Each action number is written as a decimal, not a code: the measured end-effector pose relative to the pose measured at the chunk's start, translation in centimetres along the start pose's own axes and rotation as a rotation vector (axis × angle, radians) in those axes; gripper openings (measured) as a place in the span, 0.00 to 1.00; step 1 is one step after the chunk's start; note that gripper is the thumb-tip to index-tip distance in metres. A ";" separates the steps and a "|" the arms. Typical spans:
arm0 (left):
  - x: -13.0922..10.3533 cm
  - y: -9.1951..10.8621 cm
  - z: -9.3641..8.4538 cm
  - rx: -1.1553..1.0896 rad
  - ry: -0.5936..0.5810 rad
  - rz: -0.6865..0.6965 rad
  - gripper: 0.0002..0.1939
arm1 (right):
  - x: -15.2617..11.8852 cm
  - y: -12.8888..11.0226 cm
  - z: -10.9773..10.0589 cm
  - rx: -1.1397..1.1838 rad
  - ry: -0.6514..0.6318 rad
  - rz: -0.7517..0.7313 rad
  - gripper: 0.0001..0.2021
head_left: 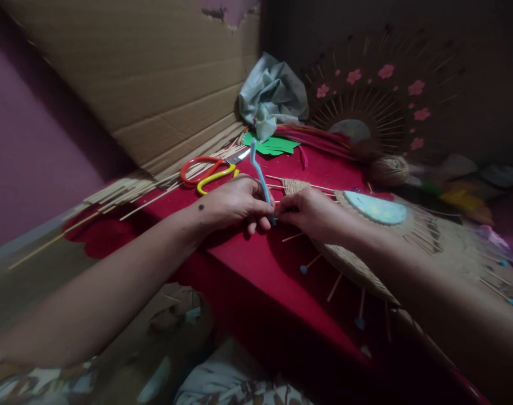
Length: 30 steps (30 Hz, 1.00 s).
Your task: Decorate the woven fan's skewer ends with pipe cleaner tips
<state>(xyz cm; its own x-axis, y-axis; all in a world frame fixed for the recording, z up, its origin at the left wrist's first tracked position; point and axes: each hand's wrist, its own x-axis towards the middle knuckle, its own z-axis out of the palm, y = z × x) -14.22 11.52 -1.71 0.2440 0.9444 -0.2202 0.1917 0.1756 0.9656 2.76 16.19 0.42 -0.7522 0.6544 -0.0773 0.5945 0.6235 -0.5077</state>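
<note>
Left hand [246,203] and right hand [309,212] meet near the middle of the head view, over a red-covered surface [248,256], with a light-blue strip [260,171] between them. The strip is narrow and slightly bent, rising from the left fingers with its upper end free. Just right of it, partly under the right forearm, lies a twine-woven stick fan [353,268], tan and curved, bearing a pale blue half-disc [374,208] speckled with yellow; bare stick ends project from its edge.

The left hand is half closed, thumb and forefinger pinching the strip while the other fingers curl loosely below. The right hand is nearly closed, its fingertips gathered tightly around the end of a thin stick [276,219], largely hidden.

One pair of scissors [212,171], with orange and yellow handles, lies beyond the left hand beside many loose sticks [125,190], too overlapped to count. Behind are one crumpled pale cloth [273,90], one twine ball [390,170] and a second fan [377,112] carrying six larger pink flowers.
</note>
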 end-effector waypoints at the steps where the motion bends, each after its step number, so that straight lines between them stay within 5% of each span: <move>1: 0.1 -0.2 -0.1 -0.009 -0.008 0.012 0.04 | 0.0 0.1 0.0 0.015 0.017 0.003 0.07; 15: 0.5 -0.7 -0.3 -0.041 -0.110 0.054 0.04 | -1.3 0.6 1.0 -0.158 0.136 -0.172 0.03; 30: 0.3 0.1 0.4 -0.023 -0.048 0.068 0.04 | -1.5 0.7 1.3 -0.065 0.171 -0.195 0.02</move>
<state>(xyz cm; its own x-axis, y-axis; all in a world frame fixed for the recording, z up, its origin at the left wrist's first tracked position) -13.72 11.71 -1.74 0.3015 0.9399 -0.1600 0.1509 0.1186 0.9814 3.95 15.11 -0.93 -0.7987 0.5786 0.1653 0.4642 0.7673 -0.4426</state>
